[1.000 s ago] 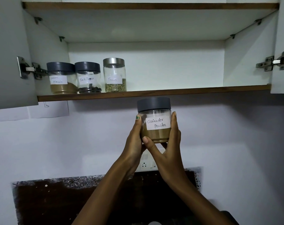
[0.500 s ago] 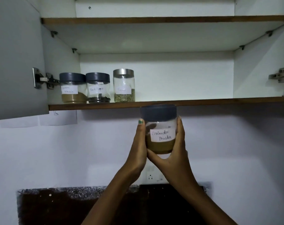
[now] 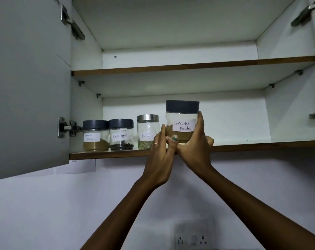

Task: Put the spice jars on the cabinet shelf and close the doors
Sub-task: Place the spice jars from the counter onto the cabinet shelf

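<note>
Glass coriander powder jar (image 3: 182,121), dark lid, upright at the lower shelf (image 3: 243,144) front edge, just right of the fennel jar (image 3: 147,131). Your left hand (image 3: 160,159) and right hand (image 3: 194,150) both grip it. Left door (image 3: 26,87) stands open.

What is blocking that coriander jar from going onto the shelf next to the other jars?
Nothing visible. Both hands, left and right, hold the coriander jar at the shelf edge. The shelf to the right of the fennel jar is bare, and both doors stand open.
</note>
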Demonstrator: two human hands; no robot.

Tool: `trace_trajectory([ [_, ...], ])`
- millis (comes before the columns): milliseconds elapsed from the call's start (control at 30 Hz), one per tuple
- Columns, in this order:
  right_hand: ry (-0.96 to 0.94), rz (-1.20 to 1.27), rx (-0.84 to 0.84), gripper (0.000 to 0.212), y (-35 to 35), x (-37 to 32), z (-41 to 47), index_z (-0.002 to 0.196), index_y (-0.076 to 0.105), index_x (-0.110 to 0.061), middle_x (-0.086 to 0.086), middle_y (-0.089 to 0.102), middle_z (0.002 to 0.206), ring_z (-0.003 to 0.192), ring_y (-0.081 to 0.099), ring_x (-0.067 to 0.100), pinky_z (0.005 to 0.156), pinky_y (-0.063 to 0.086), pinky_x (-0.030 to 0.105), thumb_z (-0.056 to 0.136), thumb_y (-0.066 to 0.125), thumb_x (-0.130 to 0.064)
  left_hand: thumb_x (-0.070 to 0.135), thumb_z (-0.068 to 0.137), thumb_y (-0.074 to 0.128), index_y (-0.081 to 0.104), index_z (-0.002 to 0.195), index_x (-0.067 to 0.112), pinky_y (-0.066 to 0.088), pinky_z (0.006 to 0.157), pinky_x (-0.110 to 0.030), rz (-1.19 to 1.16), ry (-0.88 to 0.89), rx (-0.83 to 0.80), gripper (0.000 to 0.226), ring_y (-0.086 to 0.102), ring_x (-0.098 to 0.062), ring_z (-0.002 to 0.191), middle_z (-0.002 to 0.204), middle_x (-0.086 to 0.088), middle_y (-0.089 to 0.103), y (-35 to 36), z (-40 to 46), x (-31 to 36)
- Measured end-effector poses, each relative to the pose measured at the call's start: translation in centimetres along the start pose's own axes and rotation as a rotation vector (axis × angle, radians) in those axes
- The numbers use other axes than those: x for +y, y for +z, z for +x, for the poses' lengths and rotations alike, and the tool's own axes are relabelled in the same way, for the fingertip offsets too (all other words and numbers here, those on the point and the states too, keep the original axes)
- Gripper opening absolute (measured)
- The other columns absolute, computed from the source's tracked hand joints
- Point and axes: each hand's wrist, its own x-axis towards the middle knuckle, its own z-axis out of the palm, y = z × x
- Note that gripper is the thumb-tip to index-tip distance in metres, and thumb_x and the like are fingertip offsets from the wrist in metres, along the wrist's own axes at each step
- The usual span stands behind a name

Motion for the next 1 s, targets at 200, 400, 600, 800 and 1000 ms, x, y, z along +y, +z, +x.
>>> trace_trajectory([
  [200,0.031,-0.093,-0.067,0.116,2.4,2.3,1.3,0.147,0.001,-0.025,0.005,0.049,0.137,0.118,0.051,0.022,0.103,0.022,0.038,0.063,0.067,-0.069,0.075,0.079,0.007,-0.007,0.135,0.050,-0.006,0.113,-0.022,0.280,0.035,-0.035,0.062,0.007,0.010,0.135,0.154,0.020,0.017,0.5,-0.1,-2.8],
  [400,0.056,-0.184,-0.110,0.112,3.5,4.7,1.2,0.147,-0.002,-0.023,0.006,0.055,0.130,0.112,0.056,0.022,0.102,0.027,0.042,0.067,0.062,-0.070,0.072,0.083,0.006,0.011,0.151,0.030,-0.005,0.116,-0.037,0.539,0.066,-0.040,0.080,0.013,-0.003,0.144,0.156,0.009,0.024,0.8,0.2,-5.0],
  [600,0.046,-0.352,-0.072,0.112,4.6,5.3,1.2,0.148,-0.004,-0.012,0.009,0.060,0.120,0.109,0.057,0.024,0.099,0.029,0.042,0.072,0.050,-0.073,0.075,0.081,0.008,0.001,0.152,0.030,0.007,0.100,-0.028,0.686,0.114,0.004,0.084,0.005,-0.005,0.143,0.160,0.012,0.008,1.8,0.1,-6.7],
  [800,0.014,-0.433,-0.032,0.103,4.9,5.7,0.4,0.148,0.006,-0.005,0.013,0.057,0.122,0.113,0.050,0.027,0.103,0.027,0.040,0.078,0.045,-0.071,0.074,0.080,0.008,0.004,0.152,0.028,0.012,0.098,-0.028,0.725,0.145,0.056,0.085,0.008,-0.007,0.143,0.159,0.011,0.012,2.7,0.2,-7.2],
  [1000,-0.075,-0.487,-0.050,0.097,4.7,6.3,-0.2,0.149,0.004,-0.003,0.009,0.042,0.142,0.120,0.044,0.025,0.105,0.021,0.036,0.084,0.037,-0.067,0.075,0.079,0.011,0.010,0.152,0.024,0.018,0.102,-0.034,0.784,0.143,0.047,0.089,0.011,-0.010,0.142,0.159,0.009,0.014,2.9,0.1,-7.1],
])
